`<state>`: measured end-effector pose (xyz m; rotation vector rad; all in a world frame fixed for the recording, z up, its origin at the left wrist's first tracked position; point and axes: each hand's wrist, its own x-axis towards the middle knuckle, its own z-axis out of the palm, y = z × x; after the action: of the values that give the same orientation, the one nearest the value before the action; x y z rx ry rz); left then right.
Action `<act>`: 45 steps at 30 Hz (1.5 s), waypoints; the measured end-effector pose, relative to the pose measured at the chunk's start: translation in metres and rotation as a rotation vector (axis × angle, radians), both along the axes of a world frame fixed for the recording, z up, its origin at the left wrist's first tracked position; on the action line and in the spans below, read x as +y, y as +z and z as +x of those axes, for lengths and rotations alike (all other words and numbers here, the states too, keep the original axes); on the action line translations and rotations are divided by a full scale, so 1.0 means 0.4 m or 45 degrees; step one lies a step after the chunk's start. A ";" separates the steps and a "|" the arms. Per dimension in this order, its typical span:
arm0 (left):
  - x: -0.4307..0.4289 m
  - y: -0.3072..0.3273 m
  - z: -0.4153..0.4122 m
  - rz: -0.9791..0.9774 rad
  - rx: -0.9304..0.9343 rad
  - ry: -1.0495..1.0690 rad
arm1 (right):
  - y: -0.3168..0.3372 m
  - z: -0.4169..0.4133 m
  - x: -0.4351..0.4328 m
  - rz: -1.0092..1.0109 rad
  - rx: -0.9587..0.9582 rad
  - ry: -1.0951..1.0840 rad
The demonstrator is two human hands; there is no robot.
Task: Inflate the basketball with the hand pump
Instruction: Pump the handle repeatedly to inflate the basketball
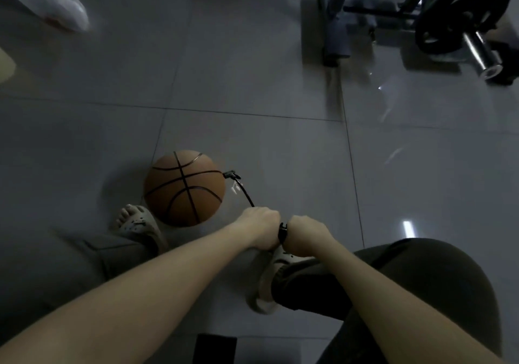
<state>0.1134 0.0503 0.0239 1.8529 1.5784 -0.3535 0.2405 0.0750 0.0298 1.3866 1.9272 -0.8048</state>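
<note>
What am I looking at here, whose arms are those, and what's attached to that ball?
No machine here: one camera worn on a person's head looks down at their own arms. The left hand and right hand sit side by side, both gripping a black pump handle; the pump's body is hidden beneath them. A thin black hose runs from there to the basketball, which rests on the tiled floor beside a sandalled foot. Farther off are a weight plate and a plastic bag.

No readable text, label, brand, number or sign found on anything in view.
</note>
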 end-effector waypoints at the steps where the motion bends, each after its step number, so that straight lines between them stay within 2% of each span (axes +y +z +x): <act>1: 0.003 -0.018 0.000 -0.016 -0.001 0.000 | -0.015 0.001 -0.002 0.006 0.015 -0.008; 6: 0.015 -0.024 0.003 -0.047 0.015 -0.020 | -0.032 0.015 -0.018 0.150 0.103 -0.090; 9: 0.002 0.019 0.007 -0.085 0.045 -0.049 | 0.005 0.004 -0.026 -0.008 0.067 -0.098; 12: 0.007 0.104 -0.007 -0.137 0.042 -0.059 | 0.101 -0.008 0.002 -0.138 0.061 -0.044; 17: 0.047 0.305 -0.035 -0.059 -0.069 0.025 | 0.322 -0.008 0.063 -0.063 0.107 0.002; 19: 0.052 0.333 -0.029 -0.026 -0.069 0.038 | 0.353 -0.008 0.064 -0.025 0.110 0.009; 21: 0.039 0.309 -0.019 -0.029 -0.028 0.041 | 0.322 -0.011 0.046 0.012 0.080 0.026; 26: 0.003 0.129 -0.007 -0.010 -0.001 0.025 | 0.122 0.007 -0.010 0.192 0.101 0.054; 34: 0.027 -0.036 0.002 -0.109 -0.027 0.036 | -0.043 0.020 -0.006 0.090 0.130 -0.026; 40: 0.015 -0.016 0.007 -0.098 -0.014 0.060 | -0.023 0.010 -0.006 0.025 0.086 -0.056; 45: 0.008 0.109 -0.012 -0.111 0.009 0.048 | 0.115 -0.015 0.007 0.009 0.058 0.000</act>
<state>0.1085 0.0533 0.0675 1.7553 1.5754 -0.4058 0.2345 0.0778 0.0756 1.3835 1.9667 -0.8370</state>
